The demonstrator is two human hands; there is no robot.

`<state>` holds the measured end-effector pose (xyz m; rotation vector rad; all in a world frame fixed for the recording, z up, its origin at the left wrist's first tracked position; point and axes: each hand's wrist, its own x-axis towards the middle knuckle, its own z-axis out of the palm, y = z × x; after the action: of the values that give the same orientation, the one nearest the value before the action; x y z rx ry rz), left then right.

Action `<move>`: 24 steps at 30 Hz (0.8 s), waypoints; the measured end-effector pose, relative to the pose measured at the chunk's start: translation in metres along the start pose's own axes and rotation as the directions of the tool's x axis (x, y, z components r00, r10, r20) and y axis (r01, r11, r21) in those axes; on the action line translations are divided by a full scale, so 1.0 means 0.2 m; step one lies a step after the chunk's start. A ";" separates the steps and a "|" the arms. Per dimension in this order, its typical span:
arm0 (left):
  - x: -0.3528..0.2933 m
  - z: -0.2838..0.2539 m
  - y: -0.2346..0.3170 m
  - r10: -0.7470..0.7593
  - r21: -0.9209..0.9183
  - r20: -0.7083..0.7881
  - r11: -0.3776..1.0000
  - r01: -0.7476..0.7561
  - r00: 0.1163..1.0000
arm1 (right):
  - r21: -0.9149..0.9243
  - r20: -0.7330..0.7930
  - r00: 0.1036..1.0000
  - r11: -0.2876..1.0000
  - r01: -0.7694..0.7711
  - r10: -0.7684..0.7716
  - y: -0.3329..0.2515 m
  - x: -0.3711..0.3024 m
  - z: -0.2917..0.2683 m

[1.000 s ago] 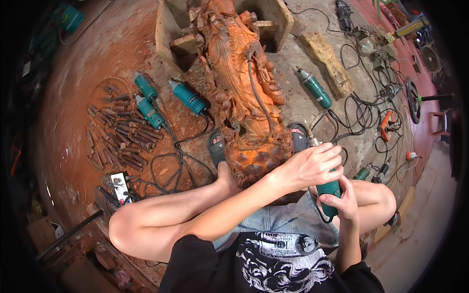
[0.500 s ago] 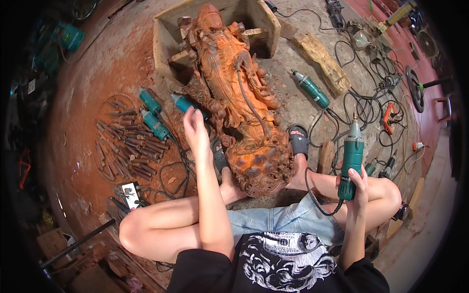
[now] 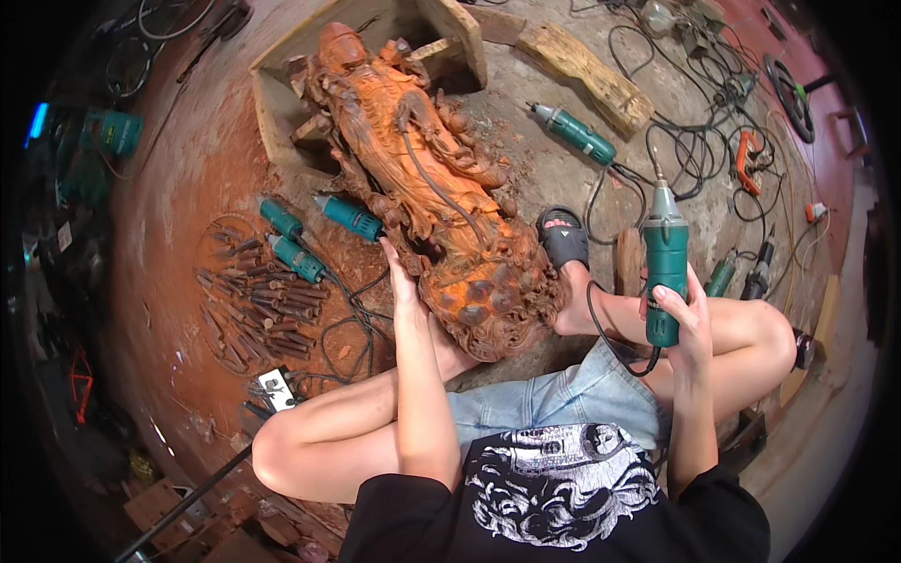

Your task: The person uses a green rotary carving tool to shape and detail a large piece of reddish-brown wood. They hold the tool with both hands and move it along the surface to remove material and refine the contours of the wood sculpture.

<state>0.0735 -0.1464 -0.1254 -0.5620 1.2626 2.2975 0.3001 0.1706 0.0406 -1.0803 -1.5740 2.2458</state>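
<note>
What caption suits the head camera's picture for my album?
Right hand gripping a green die grinder, left hand beside a carved wooden statue.

A carved wooden statue (image 3: 422,169) of a robed figure lies face up at a slant, its head end over the open wooden box (image 3: 266,117), its knobbed base nearer the person. Bright orange wood darkens along the edges; a thin stem curves down the front. The green power tool (image 3: 665,246), grey-nosed, black-corded, stands bit-up in the right fingers (image 3: 669,297).
</note>
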 end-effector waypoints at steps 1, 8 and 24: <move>0.00 -0.01 0.00 0.000 0.033 -0.025 0.999 0.001 1.000 | -0.002 0.001 1.000 1.000 -0.015 0.015 0.00 -0.01 0.00; -0.02 -0.06 -0.05 -0.025 0.115 -0.048 0.993 0.031 0.999 | 0.212 0.004 0.999 0.976 -0.054 0.054 -0.03 -0.08 0.06; 0.01 -0.21 0.02 -0.059 0.062 -0.316 0.995 0.083 0.947 | 0.277 0.137 0.989 0.956 -0.090 0.053 -0.02 -0.05 0.04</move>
<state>0.0762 -0.1846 -0.1447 -0.9606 1.4397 2.1496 0.3014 0.1608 0.0492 -0.9445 -1.2193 2.5371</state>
